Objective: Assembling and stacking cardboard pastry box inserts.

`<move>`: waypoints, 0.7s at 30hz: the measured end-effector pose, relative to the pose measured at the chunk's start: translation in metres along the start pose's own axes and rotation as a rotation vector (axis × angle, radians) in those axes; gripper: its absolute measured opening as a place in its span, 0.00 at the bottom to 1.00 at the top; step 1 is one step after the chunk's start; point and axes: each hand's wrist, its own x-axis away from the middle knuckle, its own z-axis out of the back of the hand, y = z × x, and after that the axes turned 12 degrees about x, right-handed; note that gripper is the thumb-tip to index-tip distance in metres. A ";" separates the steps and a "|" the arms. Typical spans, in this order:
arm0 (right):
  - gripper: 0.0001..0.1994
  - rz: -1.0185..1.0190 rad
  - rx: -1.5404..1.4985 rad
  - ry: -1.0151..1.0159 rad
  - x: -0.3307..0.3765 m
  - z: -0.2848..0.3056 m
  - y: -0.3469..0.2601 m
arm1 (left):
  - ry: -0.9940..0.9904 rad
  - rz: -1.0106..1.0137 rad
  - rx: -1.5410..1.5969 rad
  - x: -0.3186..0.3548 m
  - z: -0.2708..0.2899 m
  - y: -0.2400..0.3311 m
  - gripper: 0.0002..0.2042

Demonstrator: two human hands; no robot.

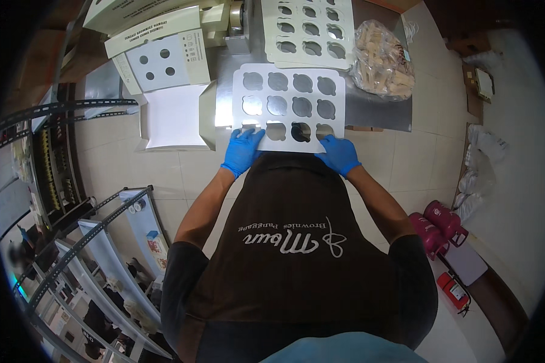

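A white cardboard insert [289,95] with rows of round notched holes lies before me, its near edge close to my apron. My left hand [242,151], in a blue glove, grips the near left corner, with fingertips over the card. On the near right edge my right hand [339,154], also gloved in blue, holds the card in the same manner. The thumbs are mostly hidden. Through the holes the grey metal tabletop [378,115] shows. Beyond it lies a stack of similar inserts [297,37], cream at the edges.
An open cardboard box [175,115] with a white inside stands left of the insert, beside more printed boxes [157,57]. A clear bag of wooden pieces [383,60] lies at the right. Metal shelving [103,242] fills the left; pink gas cylinders [433,230] and a fire extinguisher [453,290] stand right.
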 end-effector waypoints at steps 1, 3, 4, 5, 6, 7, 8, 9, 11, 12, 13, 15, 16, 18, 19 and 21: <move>0.20 0.005 0.003 0.002 0.000 -0.001 -0.002 | -0.097 0.013 -0.015 -0.001 -0.003 0.001 0.28; 0.22 -0.012 0.032 0.000 0.001 -0.004 -0.005 | -0.153 0.007 -0.052 -0.005 -0.006 0.003 0.27; 0.22 -0.011 0.034 0.002 0.000 -0.004 -0.006 | -0.212 0.002 -0.089 -0.006 -0.007 0.004 0.26; 0.23 -0.038 0.031 -0.008 0.000 -0.004 -0.007 | -0.211 0.001 -0.089 -0.005 -0.008 0.004 0.26; 0.25 -0.066 0.028 -0.019 0.000 -0.003 -0.008 | -0.191 0.012 -0.076 -0.003 -0.010 0.004 0.26; 0.25 -0.066 0.028 -0.018 0.000 -0.001 -0.008 | -0.172 0.023 -0.063 -0.002 -0.012 0.004 0.26; 0.25 -0.098 -0.004 -0.050 0.000 0.002 -0.008 | -0.173 0.021 -0.062 -0.003 -0.012 0.004 0.26; 0.26 -0.129 -0.038 -0.082 0.001 0.003 -0.009 | -0.166 0.026 -0.061 -0.003 -0.011 0.004 0.26; 0.25 -0.148 -0.086 -0.065 0.000 0.002 -0.015 | -0.158 0.031 -0.060 -0.002 -0.012 0.001 0.26; 0.24 -0.163 -0.133 -0.046 0.001 0.001 -0.016 | -0.123 -0.009 -0.016 0.000 -0.013 -0.004 0.25; 0.24 -0.164 -0.133 -0.046 0.002 -0.002 -0.016 | -0.089 -0.049 0.029 0.002 -0.016 -0.007 0.24; 0.22 -0.073 0.021 0.200 0.003 -0.009 -0.017 | -0.116 -0.109 -0.016 -0.001 -0.012 -0.003 0.23; 0.22 -0.075 0.020 0.201 0.001 -0.013 -0.016 | -0.143 -0.166 -0.061 -0.002 -0.010 -0.002 0.22; 0.20 0.013 0.026 0.200 -0.005 -0.015 -0.019 | -0.138 -0.158 -0.049 0.000 -0.015 -0.006 0.20; 0.20 0.013 0.025 0.198 -0.008 -0.016 -0.021 | -0.132 -0.151 -0.039 0.002 -0.018 -0.008 0.19; 0.13 0.169 0.026 0.387 -0.017 -0.022 -0.026 | -0.121 -0.150 -0.027 0.001 -0.015 -0.006 0.19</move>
